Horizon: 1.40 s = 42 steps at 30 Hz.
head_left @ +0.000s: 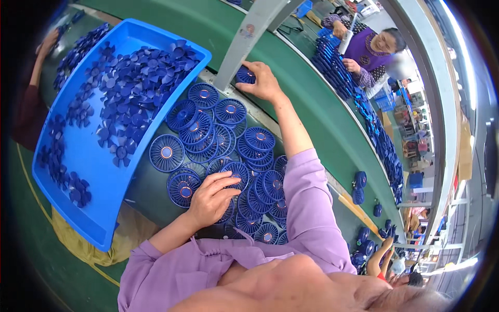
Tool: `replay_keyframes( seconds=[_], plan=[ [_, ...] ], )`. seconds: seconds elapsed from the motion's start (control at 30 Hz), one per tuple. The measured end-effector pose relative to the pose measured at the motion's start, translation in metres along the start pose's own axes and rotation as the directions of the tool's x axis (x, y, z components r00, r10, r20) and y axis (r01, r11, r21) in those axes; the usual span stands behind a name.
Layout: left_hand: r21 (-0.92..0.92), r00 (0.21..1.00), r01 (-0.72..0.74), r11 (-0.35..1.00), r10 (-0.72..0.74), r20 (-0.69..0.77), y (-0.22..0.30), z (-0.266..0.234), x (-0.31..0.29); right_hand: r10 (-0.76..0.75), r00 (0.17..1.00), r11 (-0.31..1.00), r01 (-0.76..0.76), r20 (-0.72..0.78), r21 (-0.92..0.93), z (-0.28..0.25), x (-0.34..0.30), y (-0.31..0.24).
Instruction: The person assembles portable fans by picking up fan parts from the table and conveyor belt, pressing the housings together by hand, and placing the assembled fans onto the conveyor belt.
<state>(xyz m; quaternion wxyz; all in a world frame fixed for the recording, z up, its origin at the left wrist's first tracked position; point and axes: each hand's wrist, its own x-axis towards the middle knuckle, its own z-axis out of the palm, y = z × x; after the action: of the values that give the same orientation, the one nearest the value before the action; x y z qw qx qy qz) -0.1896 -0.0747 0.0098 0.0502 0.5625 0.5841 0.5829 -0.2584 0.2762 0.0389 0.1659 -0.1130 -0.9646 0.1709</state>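
Note:
My right hand (263, 83) reaches out to the edge of the green conveyor belt (306, 122), beside a grey metal post. Its thumb and fingers are closed round a dark blue round fan part (245, 76). Nearer to me, my left hand (210, 197) has its fingers curled over the rim of a blue fan grille (237, 176) with a copper-coloured ring at its centre. Many similar round grilles (167, 153) lie heaped and overlapping on the worktable around that hand. The underside of the left hand is hidden.
A large blue tray (117, 213) of loose blue fan blades (140, 78) stands on the left. The metal post (244, 44) rises between the grilles and the belt. Blue fan units (359, 179) sit on the belt at right. Other people work across the belt and at far left.

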Motion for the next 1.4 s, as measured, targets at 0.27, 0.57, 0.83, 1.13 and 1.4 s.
replay_keyframes(
  seconds=[0.27, 0.57, 0.83, 1.13, 1.4],
  plan=[
    [0.079, 0.998, -0.034, 0.996, 0.030, 0.062, 0.003, 0.004, -0.002, -0.004, 1.000, 0.880, 0.006, -0.004, 0.475, 0.005, 0.006, 0.009],
    [0.113, 0.994, -0.026, 0.993, 0.014, 0.106, 0.003, 0.005, 0.004, 0.262, 0.963, 0.805, -0.182, -0.064, 0.565, -0.052, -0.021, 0.050],
    [-0.002, 0.954, 0.218, 0.976, -0.213, 0.210, 0.015, -0.003, 0.041, 0.231, 0.973, 0.715, -0.185, 0.022, 0.674, -0.069, -0.102, -0.019],
    [-0.913, 0.746, 0.145, 0.380, -0.648, -0.152, 0.051, 0.058, 0.100, -0.086, 0.914, 0.877, 0.258, -0.396, 0.405, -0.042, -0.188, -0.151],
    [-0.396, 0.890, 0.090, 0.914, -0.252, -0.379, 0.058, 0.111, 0.079, 0.087, 0.886, 0.636, 0.303, -0.456, 0.709, -0.064, -0.242, -0.151]
  ],
)
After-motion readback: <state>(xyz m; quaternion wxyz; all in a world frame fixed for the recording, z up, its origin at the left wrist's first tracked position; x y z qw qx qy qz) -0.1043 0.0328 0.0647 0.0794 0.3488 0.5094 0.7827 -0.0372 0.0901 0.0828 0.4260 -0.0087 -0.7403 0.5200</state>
